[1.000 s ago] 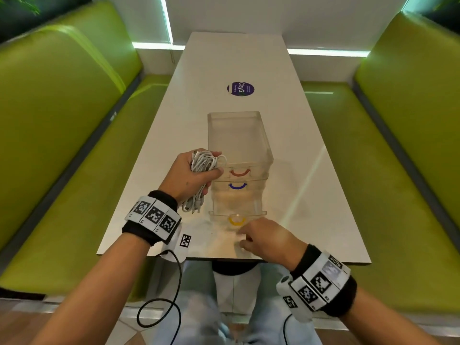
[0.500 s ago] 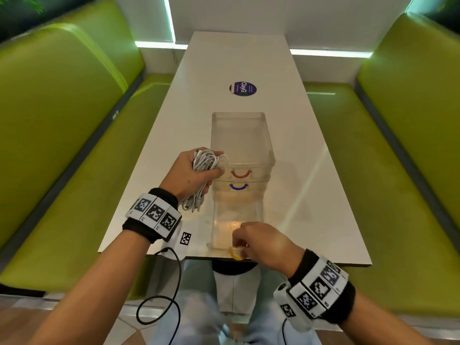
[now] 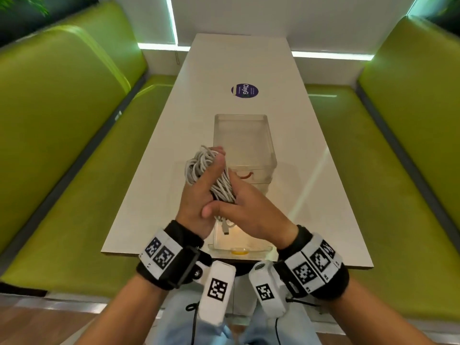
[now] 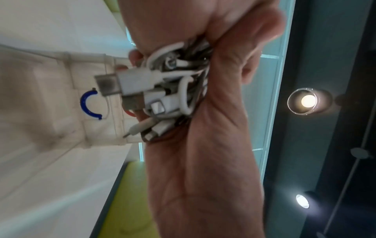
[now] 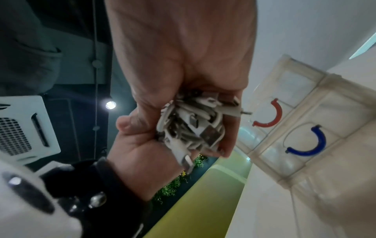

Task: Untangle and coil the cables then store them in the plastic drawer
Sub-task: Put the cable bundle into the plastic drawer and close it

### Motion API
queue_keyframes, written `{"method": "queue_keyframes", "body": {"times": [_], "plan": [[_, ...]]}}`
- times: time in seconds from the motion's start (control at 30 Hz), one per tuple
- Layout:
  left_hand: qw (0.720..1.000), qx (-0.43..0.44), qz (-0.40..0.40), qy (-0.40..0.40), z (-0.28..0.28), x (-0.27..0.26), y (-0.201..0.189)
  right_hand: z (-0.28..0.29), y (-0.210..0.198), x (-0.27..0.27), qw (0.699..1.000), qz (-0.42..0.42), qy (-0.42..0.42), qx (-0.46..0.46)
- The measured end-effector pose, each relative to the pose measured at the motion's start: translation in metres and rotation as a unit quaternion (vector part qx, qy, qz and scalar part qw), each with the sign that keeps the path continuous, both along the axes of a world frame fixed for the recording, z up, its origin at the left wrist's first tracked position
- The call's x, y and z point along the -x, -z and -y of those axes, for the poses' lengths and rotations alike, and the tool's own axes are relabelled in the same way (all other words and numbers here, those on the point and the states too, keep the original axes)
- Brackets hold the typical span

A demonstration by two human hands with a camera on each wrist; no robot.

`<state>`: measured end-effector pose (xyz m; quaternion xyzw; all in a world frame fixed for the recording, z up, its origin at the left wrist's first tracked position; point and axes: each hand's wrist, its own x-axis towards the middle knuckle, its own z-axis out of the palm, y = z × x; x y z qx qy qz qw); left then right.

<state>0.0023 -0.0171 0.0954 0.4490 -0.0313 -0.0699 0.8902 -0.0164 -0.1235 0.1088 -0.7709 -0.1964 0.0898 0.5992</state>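
While gripped in both hands, coiled white cables [image 3: 211,170] held as one bundle above the plastic drawer unit [image 3: 245,145], over its pulled-out bottom drawer [image 3: 239,246].

Left hand [image 3: 199,195] curled round the bundle from the left of the unit, thumb laid along the coils, upper loops bulging out past the fingertips. Right hand [image 3: 246,210] wrapped round the lower part of the same bundle from the right, thumb pressed against the left palm. Loose plug end [image 3: 225,229] dangling below both hands, just above the open drawer's floor.

Seen from the left wrist: cables [image 4: 173,90] clamped between palm and fingers, several USB plugs sticking out toward the unit [image 4: 61,90], blue handle [image 4: 88,104] behind them. Seen from the right wrist: plugs and white cord [image 5: 195,127] packed in the curled right hand [image 5: 183,64], left hand [image 5: 138,145] alongside, touching it.

Stacked above the open drawer: middle drawer with blue handle [image 5: 311,143] and top drawer with red handle [image 3: 245,176], both pushed in. Yellow handle [image 3: 239,250] on the open drawer's front, at the near edge of the white table [image 3: 154,195]. Beyond the unit, on the same table, a round purple sticker [image 3: 244,91]. Left and right of the unit, off the table, green benches [image 3: 62,145].
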Motion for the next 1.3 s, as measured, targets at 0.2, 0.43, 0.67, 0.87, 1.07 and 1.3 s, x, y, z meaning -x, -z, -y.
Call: {"method": "queue_keyframes", "body": {"times": [0.2, 0.43, 0.67, 0.87, 1.07, 1.3], "plan": [[0.986, -0.144, 0.065, -0.05, 0.006, 0.007, 0.014, 0.008, 0.011, 0.009, 0.996, 0.007, 0.081, 0.025], [0.943, -0.302, 0.085, -0.112, -0.008, -0.003, 0.019, 0.033, 0.031, 0.0, 0.959, -0.06, 0.136, 0.242], [0.74, -0.636, 0.218, 0.036, -0.02, -0.064, 0.019, 0.019, 0.051, -0.022, 0.785, 0.0, -0.004, 0.62], [0.726, -0.662, 0.185, 0.023, -0.018, -0.069, 0.013, -0.008, 0.067, -0.034, 0.759, -0.06, 0.078, 0.644], [0.694, -0.7, 0.162, 0.036, -0.016, -0.071, 0.003, -0.012, 0.072, -0.037, 0.714, -0.099, 0.125, 0.682], [0.67, -0.717, 0.181, 0.066, -0.002, -0.068, 0.0, -0.005, 0.07, -0.044, 0.647, -0.117, -0.013, 0.754]]}}
